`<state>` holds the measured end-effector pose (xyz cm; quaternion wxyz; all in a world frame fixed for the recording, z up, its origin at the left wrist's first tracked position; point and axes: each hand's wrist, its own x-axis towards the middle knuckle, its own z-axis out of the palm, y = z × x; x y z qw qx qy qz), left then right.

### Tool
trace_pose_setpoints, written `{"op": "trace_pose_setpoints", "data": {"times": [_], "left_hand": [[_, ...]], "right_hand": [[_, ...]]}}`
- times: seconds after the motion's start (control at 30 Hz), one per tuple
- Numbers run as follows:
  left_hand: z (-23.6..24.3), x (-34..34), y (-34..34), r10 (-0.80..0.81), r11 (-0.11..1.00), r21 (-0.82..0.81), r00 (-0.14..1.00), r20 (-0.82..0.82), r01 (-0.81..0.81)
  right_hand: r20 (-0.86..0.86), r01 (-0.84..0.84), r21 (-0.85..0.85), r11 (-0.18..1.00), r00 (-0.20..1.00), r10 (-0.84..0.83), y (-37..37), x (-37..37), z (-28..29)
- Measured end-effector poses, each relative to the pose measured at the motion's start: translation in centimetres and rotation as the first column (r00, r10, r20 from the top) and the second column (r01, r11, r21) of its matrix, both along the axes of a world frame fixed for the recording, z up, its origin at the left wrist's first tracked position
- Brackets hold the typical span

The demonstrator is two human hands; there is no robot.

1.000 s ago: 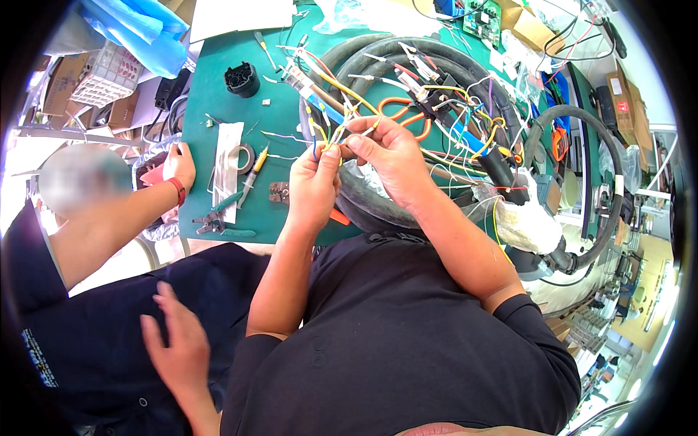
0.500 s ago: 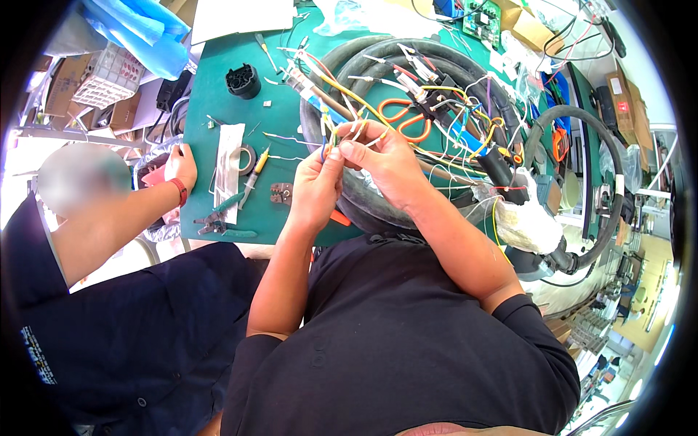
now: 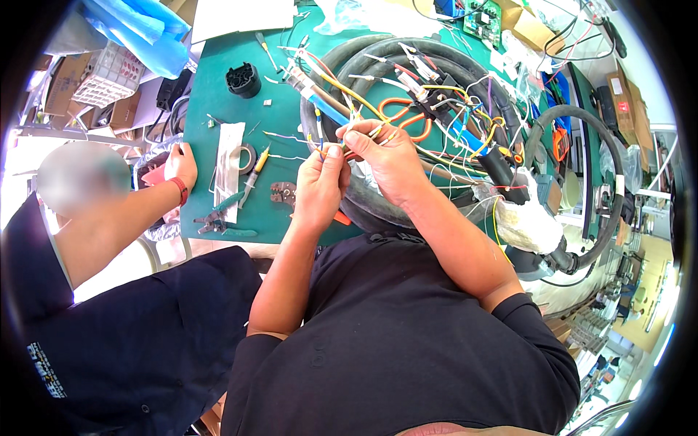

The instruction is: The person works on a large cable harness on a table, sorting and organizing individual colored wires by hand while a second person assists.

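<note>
My left hand and my right hand meet over a bundle of thin coloured wires, both pinching wires between thumb and fingers; the exact tips are hard to make out. The wires run from a stripped cable end with blue and brown conductors. Behind my hands lies a thick black coiled cable with a second fanned-out end. Orange-handled scissors rest inside the coil. Left of my hands are a crimping tool, a yellow-handled tool and a tape roll.
On the green mat are a black connector housing, cutters and a white strip. A circuit board lies at the back. At my left, a co-worker's hand rests on the table edge beside cluttered bins.
My fingers have shifted slightly on the wires, with my left hand a little further right. The co-worker's lower hand, seen a second ago, has dropped out of view.
</note>
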<state>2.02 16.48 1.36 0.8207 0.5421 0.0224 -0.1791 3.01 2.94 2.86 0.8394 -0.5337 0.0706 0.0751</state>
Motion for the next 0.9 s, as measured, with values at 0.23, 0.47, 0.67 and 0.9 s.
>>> {"op": "trace_pose_setpoints", "data": {"times": [0.23,0.47,0.67,0.9], "left_hand": [[0.0,0.0,-0.2,0.118,0.993,-0.005,0.993,0.018,-0.118],[1.1,-0.2,-1.0,0.223,0.968,0.099,0.971,0.086,-0.231],[0.7,-0.5,-1.2,0.256,0.962,0.076,0.962,0.093,-0.263],[0.5,-0.4,-1.0,0.25,0.967,0.026,0.962,0.106,-0.254]], "right_hand": [[-0.003,0.002,0.023,1.0,1.0,-0.002,0.0,-0.2,0.2],[-0.003,0.041,-0.004,0.999,0.999,-0.041,0.0,-0.4,-0.1],[0.019,0.039,0.002,0.999,0.999,-0.039,0.0,-0.6,-0.3],[0.001,0.037,0.031,0.999,0.999,-0.037,0.1,-0.7,0.1]]}}
